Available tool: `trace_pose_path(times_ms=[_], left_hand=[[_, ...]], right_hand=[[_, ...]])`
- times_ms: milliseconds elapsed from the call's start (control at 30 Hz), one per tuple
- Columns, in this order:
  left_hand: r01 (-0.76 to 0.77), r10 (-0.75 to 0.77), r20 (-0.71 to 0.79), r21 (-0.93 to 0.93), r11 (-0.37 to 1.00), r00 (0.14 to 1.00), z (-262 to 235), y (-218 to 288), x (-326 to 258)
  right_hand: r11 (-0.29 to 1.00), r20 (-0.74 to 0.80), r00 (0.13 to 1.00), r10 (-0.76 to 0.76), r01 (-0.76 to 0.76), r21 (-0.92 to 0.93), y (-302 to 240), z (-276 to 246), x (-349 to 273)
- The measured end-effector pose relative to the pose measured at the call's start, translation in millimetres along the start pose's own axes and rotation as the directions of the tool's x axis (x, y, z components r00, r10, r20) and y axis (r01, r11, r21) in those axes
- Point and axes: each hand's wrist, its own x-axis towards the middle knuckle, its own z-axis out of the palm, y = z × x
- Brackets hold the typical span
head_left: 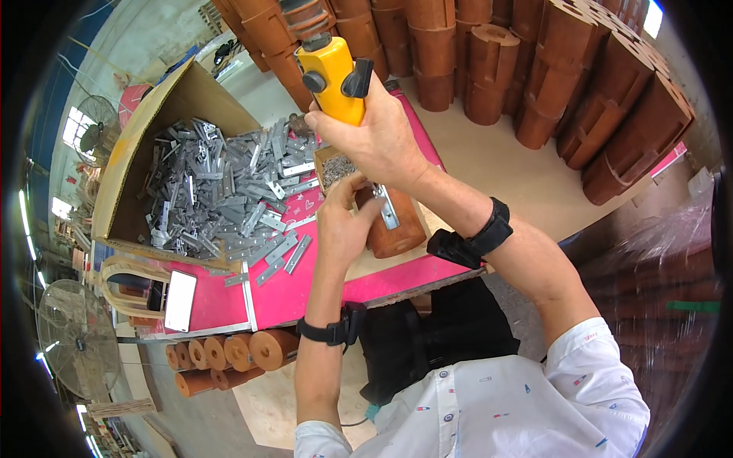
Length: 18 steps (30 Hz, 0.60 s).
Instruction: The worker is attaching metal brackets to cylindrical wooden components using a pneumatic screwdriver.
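Observation:
My right hand (382,130) is wrapped round a yellow power screwdriver (333,76) with black knobs, raised above the table. Below it lies a reddish-brown cylinder (397,240) on its side. A shiny metal strip with holes (388,208) rests along the cylinder's upper face. Next to that strip is my left hand (345,225), its fingers curled and drawn together by the edge of a small box of screws (336,169). What those fingertips hold, if anything, is hidden. Part of the cylinder is covered by my hands and right forearm.
An open cardboard box (126,183) on its side spills many metal strips (229,175) over the pink tabletop (321,282). A white phone-like slab (180,300) lies at the front left. Brown cylinders (489,76) stand at the back; others (271,349) are stacked below the table.

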Motion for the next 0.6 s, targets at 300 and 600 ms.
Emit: trace_pose_path(times_ms=[300, 600], left_hand=[[-0.020, 0.045, 0.221, -0.114, 0.993, 0.974, -1.5, -3.2, -20.8], [-0.083, 0.096, 0.175, -0.078, 0.994, 0.980, 3.1, -5.5, -20.9]], right_hand=[[0.998, 0.030, 0.997, -0.067, 0.066, 0.016, 4.3, 4.4, -2.9], [0.998, 0.066, 0.996, -0.065, 0.066, -0.013, 3.8, 0.7, -2.9]])
